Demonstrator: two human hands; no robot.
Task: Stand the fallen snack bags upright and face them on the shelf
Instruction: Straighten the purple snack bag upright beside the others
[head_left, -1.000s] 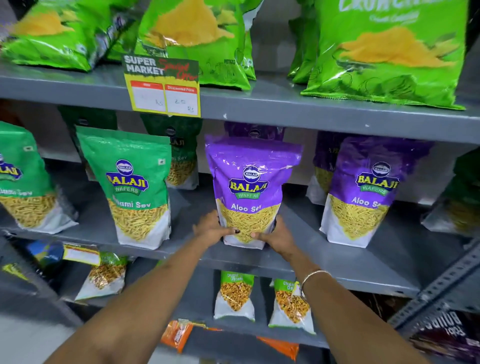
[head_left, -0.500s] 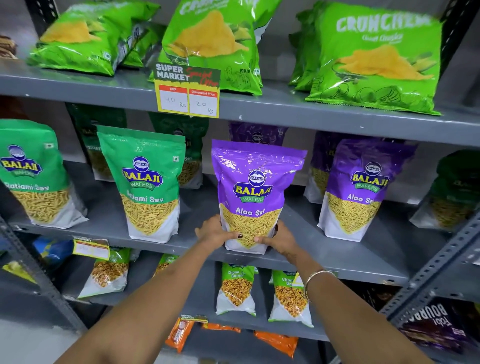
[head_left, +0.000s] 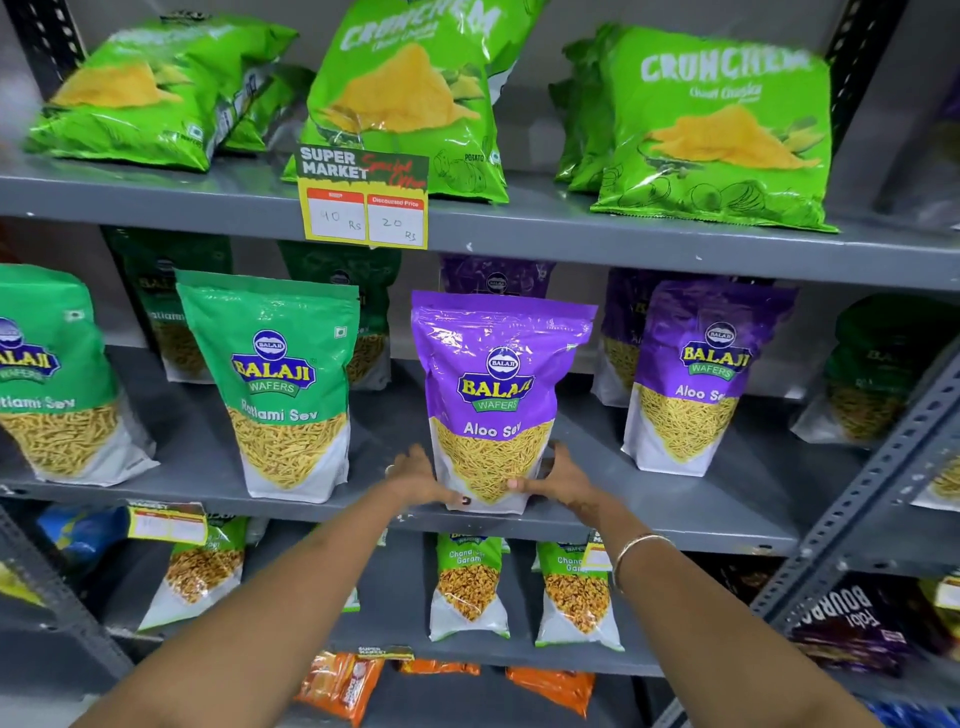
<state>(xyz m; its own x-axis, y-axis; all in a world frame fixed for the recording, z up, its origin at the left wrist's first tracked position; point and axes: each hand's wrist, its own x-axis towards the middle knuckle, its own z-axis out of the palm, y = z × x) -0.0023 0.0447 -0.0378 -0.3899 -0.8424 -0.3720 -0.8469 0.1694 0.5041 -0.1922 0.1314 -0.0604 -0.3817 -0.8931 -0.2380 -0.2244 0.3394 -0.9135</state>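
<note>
**Aloo Sev bag held upright at shelf edge**

Aloo Sev bag (head_left: 496, 395), purple with a white base, stands upright near the front edge of the grey middle shelf (head_left: 675, 512), its printed front facing outward. Both bare hands hold it low down: the left hand (head_left: 418, 480) presses against the bag's lower left side with the thumb across the front corner, and the right hand (head_left: 558, 480) cups the lower right side, thumb tip resting on the front panel. Each grip is closed on the bag's base. A thin metal bangle (head_left: 639, 553) circles the right wrist.

To the left on the same shelf stands a green Ratlami Sev bag (head_left: 283, 384), upright and facing forward, well apart from the purple one; another green bag (head_left: 49, 379) sits further left, partly cut off by the frame. To the right, a second purple bag (head_left: 696, 379) stands upright, leaning slightly. More green and purple bags line up behind these in shadow.

On the shelf above, bright green Crunchem chip bags (head_left: 719, 130) lean back, one at far left lying nearly flat. A yellow price tag (head_left: 366, 200) hangs from that shelf's front lip, reading "Super Market". Below the middle shelf, small Chana Garam packs (head_left: 467, 587) stand side by side, with orange packets (head_left: 340, 683) on the lowest level.
</note>
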